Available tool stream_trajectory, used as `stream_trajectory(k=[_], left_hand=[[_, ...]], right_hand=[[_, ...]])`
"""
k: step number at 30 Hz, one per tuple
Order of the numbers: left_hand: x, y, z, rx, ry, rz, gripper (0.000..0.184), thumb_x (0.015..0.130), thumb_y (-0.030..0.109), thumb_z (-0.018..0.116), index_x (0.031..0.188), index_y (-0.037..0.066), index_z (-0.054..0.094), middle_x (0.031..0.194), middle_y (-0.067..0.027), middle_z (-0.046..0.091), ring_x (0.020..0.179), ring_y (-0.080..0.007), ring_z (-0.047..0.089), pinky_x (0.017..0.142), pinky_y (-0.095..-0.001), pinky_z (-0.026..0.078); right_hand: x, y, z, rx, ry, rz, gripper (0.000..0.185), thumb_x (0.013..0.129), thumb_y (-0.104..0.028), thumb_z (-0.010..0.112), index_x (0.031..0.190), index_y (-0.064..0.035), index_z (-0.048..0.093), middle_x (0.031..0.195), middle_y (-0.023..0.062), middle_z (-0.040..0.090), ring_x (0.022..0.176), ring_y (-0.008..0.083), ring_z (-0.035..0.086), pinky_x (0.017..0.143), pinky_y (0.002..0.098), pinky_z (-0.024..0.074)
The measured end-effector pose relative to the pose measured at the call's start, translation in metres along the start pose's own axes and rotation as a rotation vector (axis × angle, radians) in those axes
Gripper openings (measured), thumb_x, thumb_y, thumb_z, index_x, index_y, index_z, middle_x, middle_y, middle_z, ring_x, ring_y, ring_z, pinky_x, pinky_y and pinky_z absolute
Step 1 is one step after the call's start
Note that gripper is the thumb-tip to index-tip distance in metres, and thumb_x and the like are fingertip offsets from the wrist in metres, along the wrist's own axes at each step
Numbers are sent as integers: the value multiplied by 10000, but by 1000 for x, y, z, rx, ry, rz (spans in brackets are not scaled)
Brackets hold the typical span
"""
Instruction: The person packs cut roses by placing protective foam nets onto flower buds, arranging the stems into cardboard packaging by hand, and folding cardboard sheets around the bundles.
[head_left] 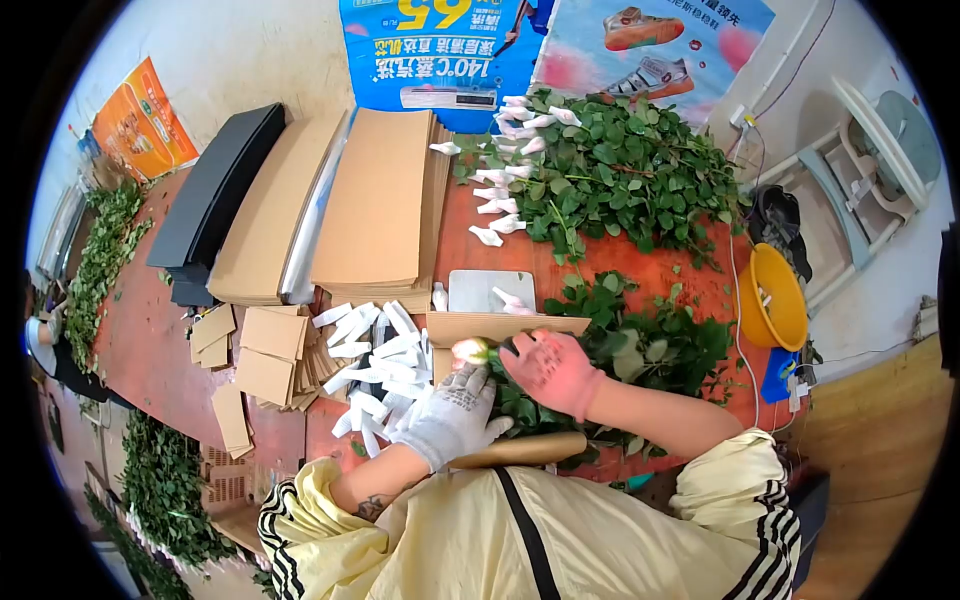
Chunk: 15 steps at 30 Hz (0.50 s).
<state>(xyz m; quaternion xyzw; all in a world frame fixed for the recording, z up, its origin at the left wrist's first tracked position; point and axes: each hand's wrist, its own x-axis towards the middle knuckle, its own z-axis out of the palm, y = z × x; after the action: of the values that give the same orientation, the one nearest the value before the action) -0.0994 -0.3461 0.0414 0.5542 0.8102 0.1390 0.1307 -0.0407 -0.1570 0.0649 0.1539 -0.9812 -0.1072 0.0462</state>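
Note:
A rose with a pale pink bud (470, 350) lies at the open box of brown cardboard (510, 325), just in front of me. My left hand (455, 410), in a grey-white glove, rests below the bud, its fingertips at the flower and its thumb apart. My right hand (548, 372), in a pink glove, is closed around the green just right of the bud; the stem itself is mostly hidden. Leafy stems (650, 350) spread out beneath and right of my right hand. White foam sleeves (400, 355) are heaped left of the box.
Cardboard sheets (375, 200) and black sheets (220, 185) are stacked at the back left. Wrapped roses (610, 180) lie at the back right. A grey plate (470, 290) is behind the box. A yellow basin (775, 300) stands right. Small cardboard pieces (270, 345) lie left.

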Motion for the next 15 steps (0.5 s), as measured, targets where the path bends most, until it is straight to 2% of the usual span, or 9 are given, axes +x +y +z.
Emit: stream_trajectory(k=[1,2,4,5,7,12,13,15], left_hand=[[0,0,0,-1,4,0,655,862,484,487,1226,-60,494,1293,-256,461,1222,-373,436,1025,-429,342],[-1,-1,1,4,-6,8,661,870,472,481,1245,-72,467,1296,-269,453,1234,-380,419,1041,-427,322],[-1,-2,-1,6,-9,6,668,878,459,475,1265,-84,440,1298,-281,444,1247,-387,403,1056,-426,301],[-1,0,-6,-21,-55,-22,662,878,453,477,1264,-83,441,1307,-282,437,1255,-384,396,1058,-425,300],[-2,2,-5,-55,-104,-46,655,878,448,479,1262,-82,442,1316,-282,429,1263,-382,390,1060,-424,298],[-1,-1,-3,-60,-47,-7,645,876,446,477,1258,-73,444,1329,-269,424,1273,-365,387,1062,-415,302],[-1,-1,-3,-60,-50,-8,645,876,446,477,1258,-73,444,1329,-269,424,1273,-365,387,1062,-415,302],[-2,-2,-1,-35,-75,-10,641,874,447,476,1257,-66,448,1331,-254,429,1275,-361,387,1065,-410,301]], right_hand=[[5,4,17,27,70,7,236,812,-216,489,1006,-110,570,905,113,546,792,254,578,632,324,471],[6,4,28,22,70,1,236,812,-216,489,1006,-110,570,905,113,546,792,254,578,632,324,471],[5,0,49,103,161,-60,299,828,-221,468,1101,-155,568,970,110,550,798,254,579,641,335,485],[3,-2,60,117,80,-71,345,834,-228,464,1166,-222,560,1025,96,546,815,261,581,662,347,496],[2,-3,63,111,98,-80,352,839,-235,462,1177,-236,557,1037,94,545,823,260,583,667,349,497],[9,-8,55,118,72,-25,342,856,-260,459,1185,-260,556,1082,97,540,866,268,586,678,354,500],[15,-9,50,190,-62,70,351,866,-329,472,1168,-170,555,1168,126,520,1044,312,504,845,376,430],[15,-11,48,262,-196,166,428,876,-399,485,1152,-79,554,1255,156,499,1223,356,423,1011,398,361]])
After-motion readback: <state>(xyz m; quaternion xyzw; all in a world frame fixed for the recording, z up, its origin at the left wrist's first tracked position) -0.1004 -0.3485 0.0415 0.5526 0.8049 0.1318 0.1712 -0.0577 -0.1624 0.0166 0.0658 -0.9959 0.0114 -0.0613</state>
